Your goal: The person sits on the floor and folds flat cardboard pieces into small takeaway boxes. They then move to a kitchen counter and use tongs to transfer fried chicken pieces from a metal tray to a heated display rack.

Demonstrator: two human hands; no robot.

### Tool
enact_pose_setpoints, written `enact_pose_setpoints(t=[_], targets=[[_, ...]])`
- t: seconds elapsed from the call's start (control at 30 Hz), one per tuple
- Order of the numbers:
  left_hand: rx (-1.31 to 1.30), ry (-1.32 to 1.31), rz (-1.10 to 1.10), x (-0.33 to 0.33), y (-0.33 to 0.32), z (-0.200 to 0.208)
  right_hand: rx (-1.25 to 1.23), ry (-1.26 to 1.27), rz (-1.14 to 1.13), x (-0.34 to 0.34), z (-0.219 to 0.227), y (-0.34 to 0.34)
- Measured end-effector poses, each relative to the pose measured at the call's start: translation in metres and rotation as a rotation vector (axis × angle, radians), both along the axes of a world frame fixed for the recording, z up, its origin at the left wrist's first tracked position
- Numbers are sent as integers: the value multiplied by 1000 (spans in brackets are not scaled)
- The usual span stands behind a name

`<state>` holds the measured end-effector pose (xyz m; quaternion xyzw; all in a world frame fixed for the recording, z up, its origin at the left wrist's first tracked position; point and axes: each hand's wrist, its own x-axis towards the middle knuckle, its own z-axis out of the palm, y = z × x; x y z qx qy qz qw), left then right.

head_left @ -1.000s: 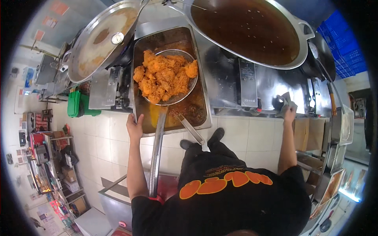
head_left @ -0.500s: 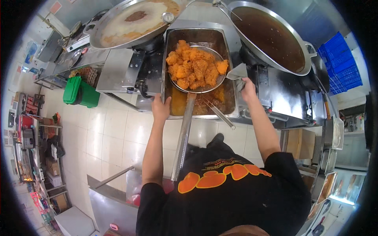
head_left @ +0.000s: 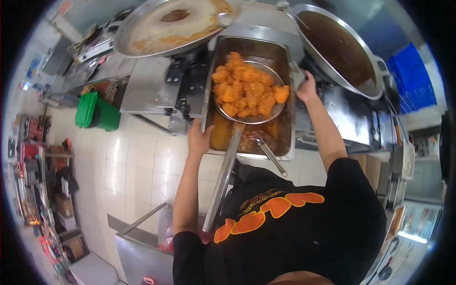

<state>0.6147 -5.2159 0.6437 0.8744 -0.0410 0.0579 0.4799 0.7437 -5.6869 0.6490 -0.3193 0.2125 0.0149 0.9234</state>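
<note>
My left hand (head_left: pixel 199 138) is closed on the near left side of a deep steel pan (head_left: pixel 292 137). On its right side my right hand (head_left: pixel 307 87) grips the rim with a grey cloth (head_left: pixel 297 75) between hand and metal. Inside the pan lies a round strainer (head_left: pixel 280 114) heaped with orange-brown fried chicken pieces (head_left: pixel 247 88). Its long metal handle (head_left: pixel 221 185) juts over the near edge toward me. Beside that, metal tongs (head_left: pixel 272 159) lean out over the same edge. Brown oil and crumbs show in the pan's bottom.
A large wok of foamy oil (head_left: pixel 156 23) stands at the far left, and a wok of dark oil (head_left: pixel 339 42) at the far right. Steel counters (head_left: pixel 147 85) flank the pan. A green bin (head_left: pixel 97 111) is on the tiled floor at left; blue crates (head_left: pixel 413 78) are at right.
The pan has come a little toward me, with the strainer and tongs in it. My right hand and cloth sit farther along its right rim. The view has shifted slightly.
</note>
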Motion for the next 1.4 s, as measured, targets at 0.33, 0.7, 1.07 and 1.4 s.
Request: enact_pose_setpoints(t=[0.33,0.7,1.07,1.4], targets=[[45,114,50,-11,-15,5,-607,177,372,17,28,21],[-145,86,3,-12,-7,-5,-1234,255,283,21,-8,-15],[-182,123,-188,-85,103,-11,-1499,409,-39,-105,-5,85],[-262,87,-198,-203,268,27,-1551,451,54,-206,35,214]])
